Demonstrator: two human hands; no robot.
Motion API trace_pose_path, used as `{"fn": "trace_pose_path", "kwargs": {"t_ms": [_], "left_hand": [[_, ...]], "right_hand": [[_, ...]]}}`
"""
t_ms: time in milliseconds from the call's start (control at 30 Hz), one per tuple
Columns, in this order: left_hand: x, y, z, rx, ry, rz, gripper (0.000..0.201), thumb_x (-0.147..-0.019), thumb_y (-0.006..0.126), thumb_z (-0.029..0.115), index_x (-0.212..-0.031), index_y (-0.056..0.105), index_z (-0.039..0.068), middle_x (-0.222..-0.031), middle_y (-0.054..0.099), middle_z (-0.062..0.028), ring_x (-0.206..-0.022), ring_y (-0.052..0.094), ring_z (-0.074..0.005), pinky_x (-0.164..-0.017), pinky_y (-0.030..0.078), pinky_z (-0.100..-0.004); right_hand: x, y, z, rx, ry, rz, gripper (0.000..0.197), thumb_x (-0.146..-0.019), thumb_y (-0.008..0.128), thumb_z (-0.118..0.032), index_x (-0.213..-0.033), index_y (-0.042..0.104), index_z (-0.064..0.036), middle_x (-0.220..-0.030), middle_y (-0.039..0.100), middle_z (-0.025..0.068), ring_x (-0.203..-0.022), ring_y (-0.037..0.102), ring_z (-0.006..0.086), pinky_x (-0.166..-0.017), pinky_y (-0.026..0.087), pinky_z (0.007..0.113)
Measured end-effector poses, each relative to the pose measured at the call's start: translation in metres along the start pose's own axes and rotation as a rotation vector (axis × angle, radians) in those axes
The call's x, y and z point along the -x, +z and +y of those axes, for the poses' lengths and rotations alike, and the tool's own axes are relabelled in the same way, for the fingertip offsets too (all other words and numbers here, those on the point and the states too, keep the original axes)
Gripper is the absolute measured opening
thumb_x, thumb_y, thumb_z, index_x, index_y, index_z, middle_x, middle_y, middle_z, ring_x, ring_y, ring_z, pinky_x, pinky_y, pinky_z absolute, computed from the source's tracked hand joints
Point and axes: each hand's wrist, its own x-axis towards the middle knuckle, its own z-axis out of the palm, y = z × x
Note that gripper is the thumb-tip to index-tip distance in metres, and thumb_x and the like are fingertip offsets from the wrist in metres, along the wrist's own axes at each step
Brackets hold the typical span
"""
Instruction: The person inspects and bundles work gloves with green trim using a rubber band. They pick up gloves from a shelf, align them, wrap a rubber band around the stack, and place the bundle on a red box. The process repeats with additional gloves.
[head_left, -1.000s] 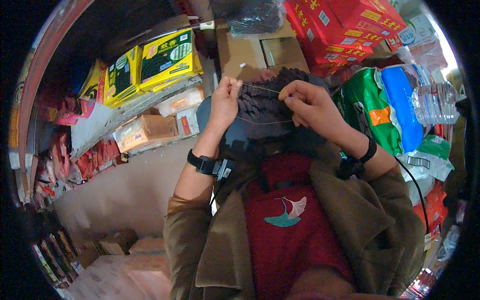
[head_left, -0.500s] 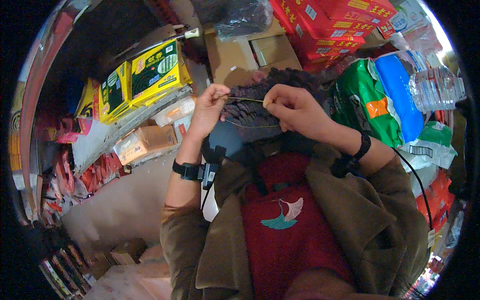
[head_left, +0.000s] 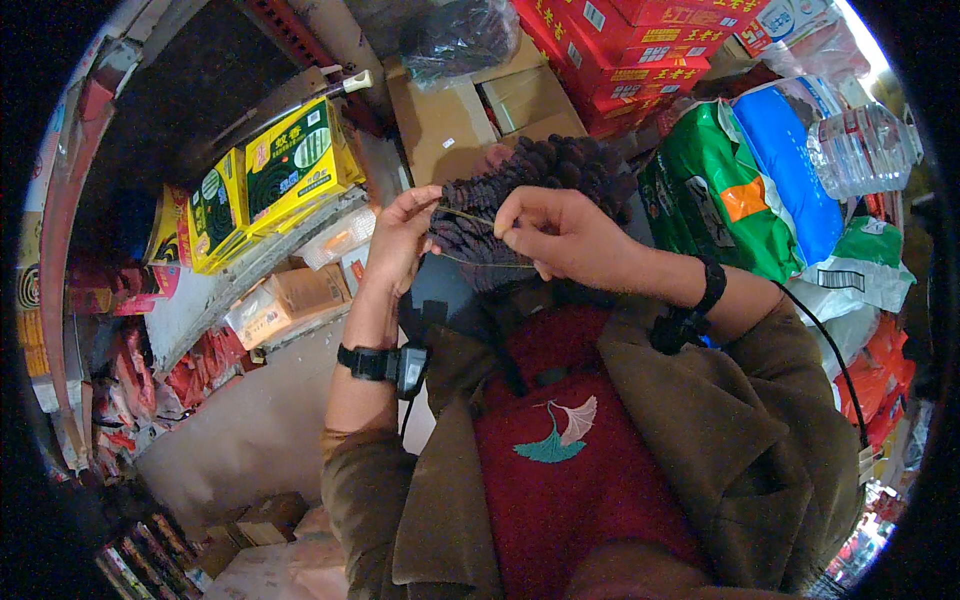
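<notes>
A thin yellowish thread [head_left: 465,215] runs between my hands, with a second strand lower down, so it forms a narrow loop. My left hand [head_left: 402,240] pinches its left end with thumb and fingers closed. Facing it, my right hand [head_left: 562,232] has thumb and index finger pressed together on the other end. Behind and beneath the thread is a dark purple, bumpy, ruffled bundle [head_left: 575,165]; its lower part is partly covered by my right hand. Whether a needle is on the thread is too small to tell.
Yellow-and-black boxes [head_left: 300,155] are stacked on a shelf at the left, above an orange carton [head_left: 290,300]. Cardboard boxes [head_left: 440,130] and red cartons [head_left: 640,55] stand at the back. Green packages [head_left: 705,190] and a clear plastic bottle [head_left: 865,150] are at the right.
The thread's upper strand has gone from nearly level to slanting down toward my right hand. My hands have shifted slightly left in view, and my right hand has turned a little.
</notes>
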Motion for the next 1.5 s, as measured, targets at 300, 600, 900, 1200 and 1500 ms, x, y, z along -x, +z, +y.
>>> {"fn": "trace_pose_path", "kwargs": {"t_ms": [300, 600, 900, 1200, 1500], "left_hand": [[0.048, 0.015, 0.009, -0.053, 0.375, 0.303, 0.013, -0.096, 0.063, 0.007, -0.108, 0.060, 0.006, -0.097, 0.060, -0.0012, -0.066, 0.055, -0.0073, -0.049, 0.043, -0.0221], [0.078, 0.100, 0.047, -0.353, 0.336, -0.487, 0.005, -0.091, 0.065, -0.002, -0.095, 0.064, -0.001, -0.091, 0.062, -0.0024, -0.085, 0.062, -0.0097, -0.078, 0.051, -0.0251], [0.068, 0.108, 0.053, -0.508, 0.452, -0.680, 0.030, -0.089, 0.066, 0.000, -0.119, 0.064, -0.002, -0.106, 0.069, -0.0116, -0.092, 0.069, -0.0188, -0.079, 0.057, -0.0285], [0.067, 0.022, 0.018, -0.487, 0.165, 0.288, 0.044, -0.102, 0.059, 0.025, -0.139, 0.053, 0.002, -0.125, 0.060, -0.0085, -0.101, 0.059, -0.0141, -0.082, 0.053, -0.0275], [0.061, 0.042, -0.004, -0.031, 0.117, 0.040, 0.051, -0.099, 0.063, 0.024, -0.144, 0.047, 0.007, -0.128, 0.057, -0.0052, -0.115, 0.053, -0.0149, -0.100, 0.041, -0.0266]], "right_hand": [[0.001, 0.011, 0.004, -0.051, -0.114, -0.090, 0.006, -0.092, 0.062, -0.007, -0.098, 0.062, -0.0057, -0.066, 0.049, -0.0048, -0.065, 0.045, 0.0034, -0.057, 0.038, 0.026], [0.051, -0.045, 0.004, 0.121, -0.150, 0.147, 0.008, -0.096, 0.064, -0.012, -0.102, 0.063, -0.0065, -0.080, 0.054, -0.0075, -0.072, 0.045, -0.0013, -0.064, 0.037, 0.018], [0.076, -0.112, 0.090, 0.291, -0.024, 0.783, 0.014, -0.100, 0.057, -0.014, -0.100, 0.063, -0.0016, -0.085, 0.060, -0.0021, -0.076, 0.052, 0.0035, -0.067, 0.043, 0.021], [0.043, -0.112, 0.089, 0.318, -0.033, 0.522, 0.028, -0.101, 0.057, -0.022, -0.121, 0.063, -0.0029, -0.076, 0.056, -0.0019, -0.062, 0.050, 0.0065, -0.056, 0.040, 0.023], [0.010, -0.079, 0.054, -0.099, 0.139, 0.283, 0.026, -0.099, 0.061, -0.028, -0.116, 0.065, -0.0081, -0.069, 0.053, -0.0043, -0.057, 0.045, 0.0052, -0.050, 0.036, 0.023]]}}
